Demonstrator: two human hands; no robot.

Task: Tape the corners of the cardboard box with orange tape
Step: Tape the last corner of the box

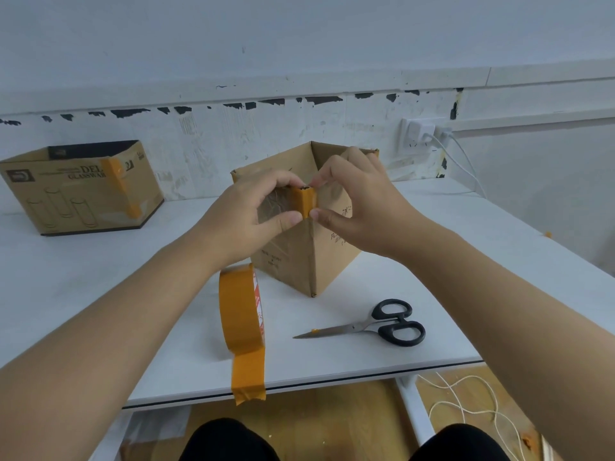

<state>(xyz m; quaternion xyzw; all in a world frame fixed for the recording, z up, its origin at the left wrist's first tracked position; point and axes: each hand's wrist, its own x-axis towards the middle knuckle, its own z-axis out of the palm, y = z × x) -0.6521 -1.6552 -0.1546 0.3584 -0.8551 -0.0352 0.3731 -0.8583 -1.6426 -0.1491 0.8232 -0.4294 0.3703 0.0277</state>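
Nearest first: the roll of orange tape (241,311) stands on edge near the front of the white table (100,294), its loose tail hanging over the table edge. Risk, as I judge it: the roll sits just under my left forearm, so a careless pull-back could knock it over or off, and the tail may stick to the table lip. The black-handled steel scissors (372,324) lie just right of the roll, blades shut, with an orange scrap stuck near the tip; that gum could snag the next cut.

Beyond them stands the open plain brown cardboard box (316,247), one vertical corner facing me. My left hand (253,211) and right hand (359,207) meet at the top of that corner, each pinching one side of the short orange tape strip (307,201) folded over the edge, thumbs low, forefingers at the rim. Both are curled and hold the strip against the cardboard. Uneven pressure could crease the strip or leave it off-centre; the corner below it is bare.

Far left, well apart, a printed glassware carton (80,191) already carries orange tape on one corner.
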